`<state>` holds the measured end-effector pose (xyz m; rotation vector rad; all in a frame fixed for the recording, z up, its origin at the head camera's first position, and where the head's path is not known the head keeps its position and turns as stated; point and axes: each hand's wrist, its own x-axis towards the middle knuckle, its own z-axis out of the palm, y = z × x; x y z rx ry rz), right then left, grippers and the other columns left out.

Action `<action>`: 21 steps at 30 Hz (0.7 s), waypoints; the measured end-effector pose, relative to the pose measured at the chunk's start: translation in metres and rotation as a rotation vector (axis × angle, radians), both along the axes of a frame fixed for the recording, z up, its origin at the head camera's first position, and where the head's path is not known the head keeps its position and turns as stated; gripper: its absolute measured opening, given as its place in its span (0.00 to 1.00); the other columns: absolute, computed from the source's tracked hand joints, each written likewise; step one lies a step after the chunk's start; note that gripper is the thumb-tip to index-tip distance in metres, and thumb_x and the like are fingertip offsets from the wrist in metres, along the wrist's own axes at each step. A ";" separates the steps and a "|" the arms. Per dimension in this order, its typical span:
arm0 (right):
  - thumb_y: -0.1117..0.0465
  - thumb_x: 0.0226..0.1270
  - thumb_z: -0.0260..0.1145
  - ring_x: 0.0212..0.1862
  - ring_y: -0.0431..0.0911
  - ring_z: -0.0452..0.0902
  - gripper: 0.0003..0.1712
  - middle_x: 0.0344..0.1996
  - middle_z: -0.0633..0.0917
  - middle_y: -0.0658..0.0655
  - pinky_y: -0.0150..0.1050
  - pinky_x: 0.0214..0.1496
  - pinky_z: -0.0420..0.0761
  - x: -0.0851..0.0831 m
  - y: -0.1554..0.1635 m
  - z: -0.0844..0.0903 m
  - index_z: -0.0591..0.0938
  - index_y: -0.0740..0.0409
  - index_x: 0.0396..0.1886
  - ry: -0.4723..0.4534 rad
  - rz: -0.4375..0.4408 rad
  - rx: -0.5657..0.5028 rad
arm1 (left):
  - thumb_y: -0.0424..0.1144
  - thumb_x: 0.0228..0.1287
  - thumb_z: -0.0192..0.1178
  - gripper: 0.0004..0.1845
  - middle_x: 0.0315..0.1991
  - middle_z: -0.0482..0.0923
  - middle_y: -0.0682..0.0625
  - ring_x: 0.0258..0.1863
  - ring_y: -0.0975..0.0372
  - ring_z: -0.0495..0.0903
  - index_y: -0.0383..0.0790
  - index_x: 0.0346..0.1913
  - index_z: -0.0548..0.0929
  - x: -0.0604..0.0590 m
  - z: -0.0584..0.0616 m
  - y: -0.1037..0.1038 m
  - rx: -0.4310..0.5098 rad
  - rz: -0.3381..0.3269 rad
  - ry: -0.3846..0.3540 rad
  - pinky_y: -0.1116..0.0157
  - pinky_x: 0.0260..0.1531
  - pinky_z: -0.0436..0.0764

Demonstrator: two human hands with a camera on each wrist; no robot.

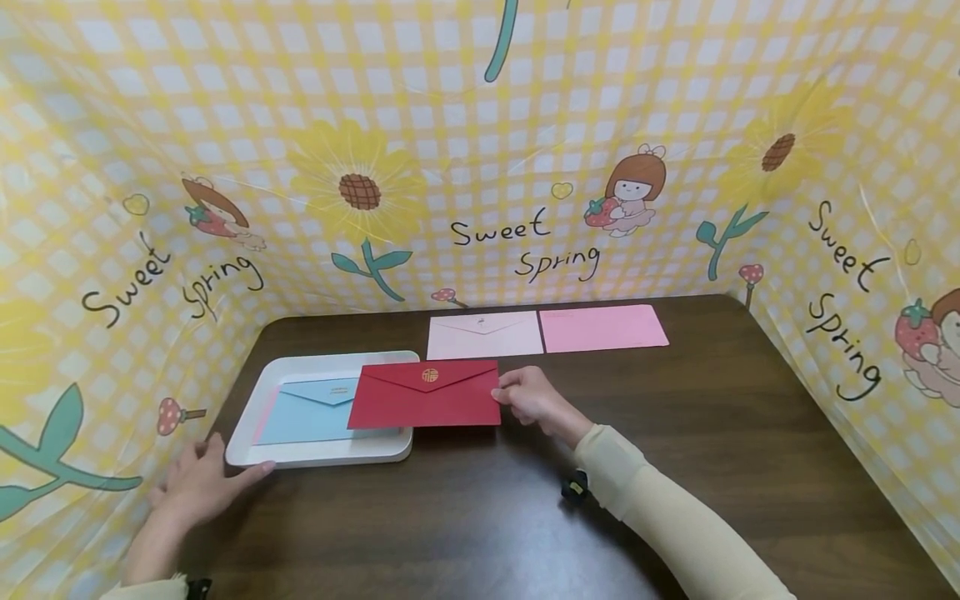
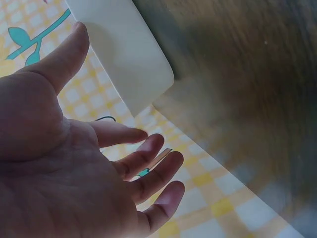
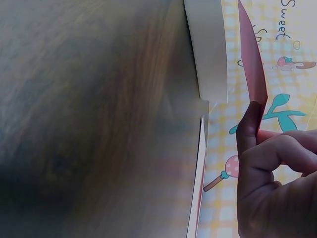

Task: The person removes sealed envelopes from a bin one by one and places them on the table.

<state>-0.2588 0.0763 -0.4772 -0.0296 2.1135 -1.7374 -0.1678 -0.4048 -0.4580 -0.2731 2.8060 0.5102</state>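
My left hand (image 1: 198, 483) lies with fingers relaxed and apart, holding nothing, fingertips at the near left corner of the white tray (image 1: 258, 400). A blue envelope (image 1: 311, 410) lies in the tray. My right hand (image 1: 534, 400) pinches the right edge of the red envelope (image 1: 425, 395), held partly over the tray. Two pink envelopes (image 1: 547, 332) lie side by side at the bench (image 1: 675, 433) rear.

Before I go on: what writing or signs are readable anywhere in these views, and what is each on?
"Sweet Spring": handwritten-style black lettering, repeated across the yellow checked backdrop cloth, also left and right.
Gold round emblem on the flap of the red paper envelope pinched by the right hand: a sign, too small to read.
Small gold print on the light blue envelope in the white rectangular tray: too small to read.
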 end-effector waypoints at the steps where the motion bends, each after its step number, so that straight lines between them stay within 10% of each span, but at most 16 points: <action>1: 0.67 0.77 0.64 0.15 0.40 0.54 0.10 0.14 0.66 0.50 0.32 0.17 0.57 0.000 0.001 0.000 0.86 0.67 0.51 -0.001 0.001 -0.003 | 0.76 0.67 0.55 0.69 0.68 0.39 0.11 0.64 0.16 0.46 0.14 0.76 0.40 0.000 0.000 -0.001 0.002 -0.003 -0.009 0.19 0.53 0.52; 21: 0.68 0.77 0.63 0.15 0.39 0.52 0.08 0.14 0.64 0.49 0.32 0.18 0.55 0.004 0.028 -0.007 0.86 0.69 0.46 -0.022 0.008 -0.017 | 0.74 0.73 0.50 0.64 0.66 0.44 0.11 0.64 0.15 0.46 0.14 0.76 0.43 -0.005 0.002 0.004 -0.009 -0.038 -0.041 0.17 0.53 0.50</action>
